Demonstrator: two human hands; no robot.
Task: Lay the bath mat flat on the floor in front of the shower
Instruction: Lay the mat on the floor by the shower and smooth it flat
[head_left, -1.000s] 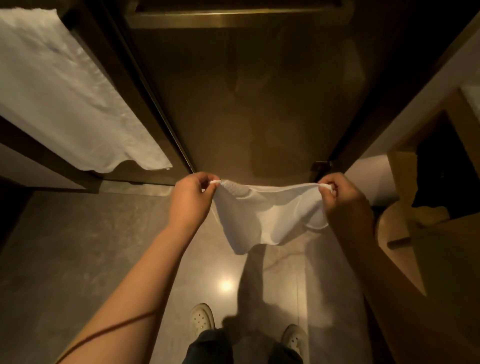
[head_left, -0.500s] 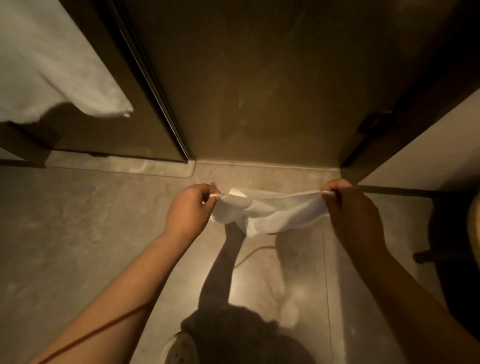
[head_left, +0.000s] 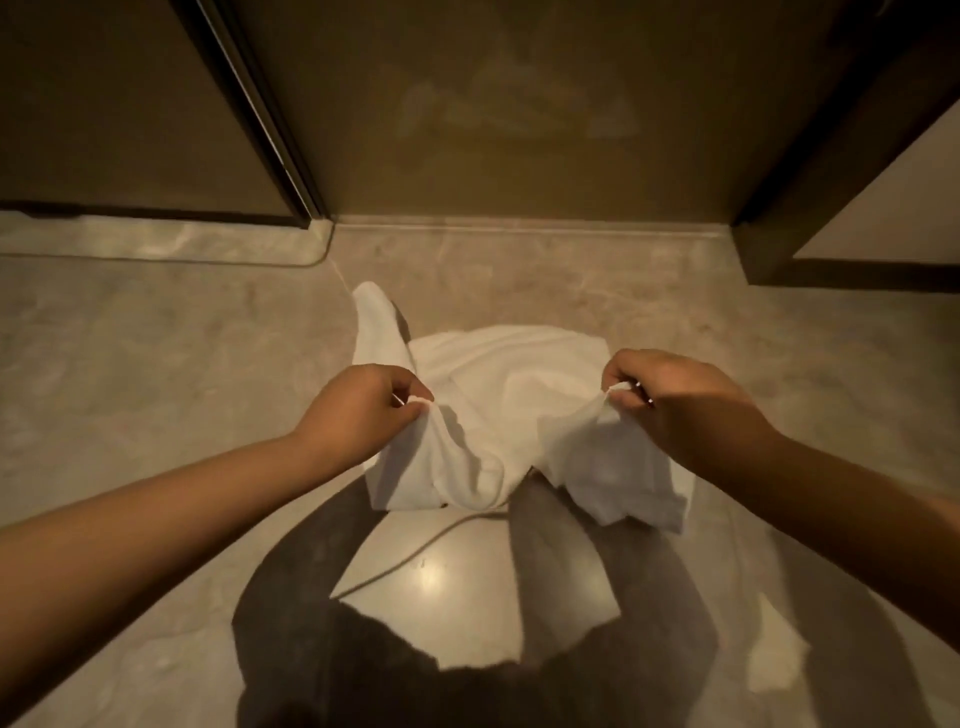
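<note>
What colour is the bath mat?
Plain white bath mat, no pattern visible; seen in the head view.

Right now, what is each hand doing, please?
Left hand: pinches a corner of the bath mat.
Right hand: pinches the other corner.

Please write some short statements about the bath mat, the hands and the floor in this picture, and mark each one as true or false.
1. The left hand and the right hand both pinch the white bath mat. True.
2. The bath mat lies fully flat on the floor. False: it is bunched and creased, and the hands hold its near edge up.
3. The far part of the bath mat rests on the floor. True.
4. The bath mat touches the sill under the glass door. False: bare floor shows between them.
</note>
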